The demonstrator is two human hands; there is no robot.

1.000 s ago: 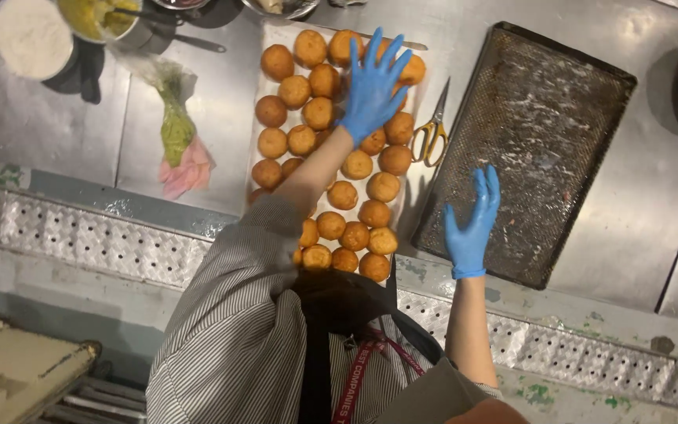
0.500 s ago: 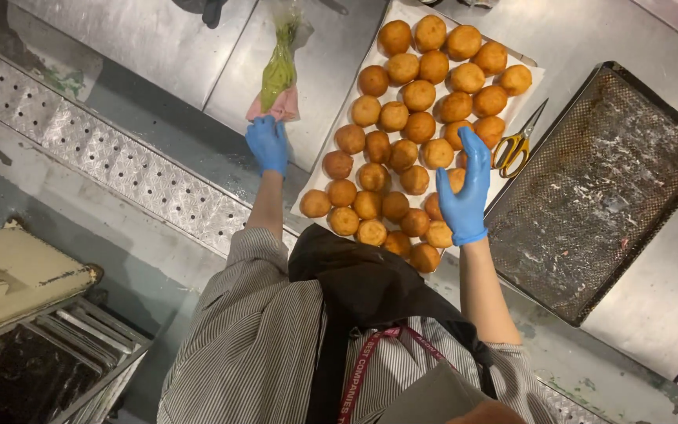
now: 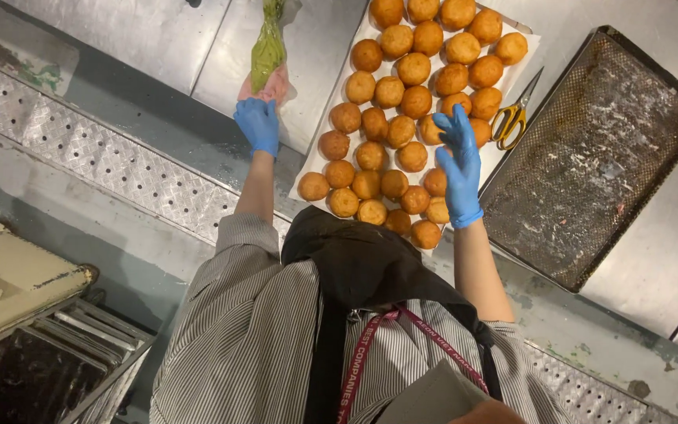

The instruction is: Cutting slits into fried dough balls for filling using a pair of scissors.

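Left hand (image 3: 257, 124) grip on green-filled piping bag (image 3: 267, 53) — right hand (image 3: 460, 166) spread wide over tray (image 3: 317, 163) of fried balls (image 3: 390, 93).

Blue gloves (image 3: 458, 169), golden-brown fried balls (image 3: 413, 69)

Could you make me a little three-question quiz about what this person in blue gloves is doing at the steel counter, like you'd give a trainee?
1. True or false: the left hand is at the pink end of the piping bag with green filling.
2. Which thing lies between the white sheet of fried balls and the dark tray? A) a spoon B) scissors C) a knife
3. Fill in: the right hand hovers with fingers ____ above the balls.

Key:
1. True.
2. B, the yellow-handled scissors.
3. Spread; it holds nothing.
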